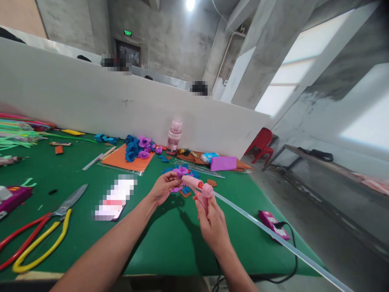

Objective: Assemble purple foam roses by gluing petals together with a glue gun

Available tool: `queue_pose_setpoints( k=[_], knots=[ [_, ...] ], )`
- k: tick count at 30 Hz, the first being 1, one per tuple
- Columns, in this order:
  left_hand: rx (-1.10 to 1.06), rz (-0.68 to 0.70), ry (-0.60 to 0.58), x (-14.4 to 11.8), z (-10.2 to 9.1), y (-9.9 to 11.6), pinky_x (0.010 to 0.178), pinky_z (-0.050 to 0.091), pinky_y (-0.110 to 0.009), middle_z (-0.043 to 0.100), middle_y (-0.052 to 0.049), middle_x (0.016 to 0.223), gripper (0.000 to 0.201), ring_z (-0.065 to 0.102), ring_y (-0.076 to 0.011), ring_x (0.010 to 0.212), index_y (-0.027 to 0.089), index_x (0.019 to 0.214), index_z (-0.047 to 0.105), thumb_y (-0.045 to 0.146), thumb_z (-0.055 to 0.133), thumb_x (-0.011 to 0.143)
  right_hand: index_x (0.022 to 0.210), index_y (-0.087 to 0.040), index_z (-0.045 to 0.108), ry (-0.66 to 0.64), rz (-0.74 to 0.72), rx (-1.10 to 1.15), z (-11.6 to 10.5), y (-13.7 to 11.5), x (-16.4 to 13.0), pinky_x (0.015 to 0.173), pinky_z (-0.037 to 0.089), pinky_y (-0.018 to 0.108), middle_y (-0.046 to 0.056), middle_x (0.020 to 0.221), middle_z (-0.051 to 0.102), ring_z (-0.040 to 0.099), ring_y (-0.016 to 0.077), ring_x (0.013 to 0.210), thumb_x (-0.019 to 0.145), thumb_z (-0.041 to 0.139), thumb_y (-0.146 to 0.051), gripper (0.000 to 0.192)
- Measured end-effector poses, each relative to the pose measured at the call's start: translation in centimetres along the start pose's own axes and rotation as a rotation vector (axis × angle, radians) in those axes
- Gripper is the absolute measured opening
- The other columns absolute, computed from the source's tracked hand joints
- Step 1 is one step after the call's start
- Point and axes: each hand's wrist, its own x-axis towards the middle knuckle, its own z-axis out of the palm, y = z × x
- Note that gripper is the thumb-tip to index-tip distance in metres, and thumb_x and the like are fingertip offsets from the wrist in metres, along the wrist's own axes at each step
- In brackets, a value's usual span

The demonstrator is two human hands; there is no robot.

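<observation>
While the right hand [214,224] grips a glue gun [191,181], a bottle [174,138] stands upright.

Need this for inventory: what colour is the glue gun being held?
The glue gun is pink, shown best in the head view.

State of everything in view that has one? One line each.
Pink glue gun: gripped in the right hand, red light lit
Glue stick: sticking out of the gun's back
Left hand: pinching at the purple flower, contact partly hidden
Scissors: lying down, look closed
Phone: lying flat, looks lit
Pink bottle: upright, looks capped
Green sign: lit
Ceiling light: on
Red chair: upright
</observation>
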Motion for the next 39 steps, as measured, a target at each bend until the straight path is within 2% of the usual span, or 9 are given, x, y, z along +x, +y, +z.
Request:
queue_pose_setpoints(
  k=[10, 21, 39],
  knots=[
    [0.002, 0.004, -0.019, -0.01, -0.13, 0.02, 0.065, 0.048, -0.022, 0.064, 0.000, 0.073, 0.024, 0.062, -0.0111, 0.070, 0.014, 0.077, 0.064, 0.013, 0.078, 0.058, 0.123, -0.010, 0.048, 0.004, -0.052, -0.138, 0.28, -0.23, -0.01, 0.085, 0.049, 0.036, 0.016, 0.108, 0.064, 0.060, 0.0251, 0.102, 0.092, 0.036, -0.031, 0.040],
    [-0.007, 0.002, 0.004, 0.03, 0.03, 0.01, 0.061, 0.048, -0.022, 0.065, 0.000, 0.069, 0.026, 0.061, -0.0105, 0.065, 0.014, 0.077, 0.063, 0.012, 0.078, 0.056, 0.126, -0.010, 0.048, 0.007, -0.065, -0.140, 0.57, -0.26, 0.01, 0.088, 0.049, 0.037, 0.017, 0.112, 0.063, 0.059, 0.0263, 0.105, 0.091, 0.036, -0.031, 0.041],
    [0.013, 0.023, -0.022, 0.11, -0.06, -0.15, 0.062, 0.047, -0.022, 0.064, -0.001, 0.071, 0.024, 0.060, -0.0102, 0.064, 0.014, 0.076, 0.064, 0.014, 0.078, 0.057, 0.126, -0.011, 0.047, 0.022, -0.053, -0.147, 0.67, -0.25, 0.00, 0.088, 0.048, 0.037, 0.016, 0.111, 0.063, 0.059, 0.0257, 0.105, 0.092, 0.035, -0.031, 0.042]
  ],
)
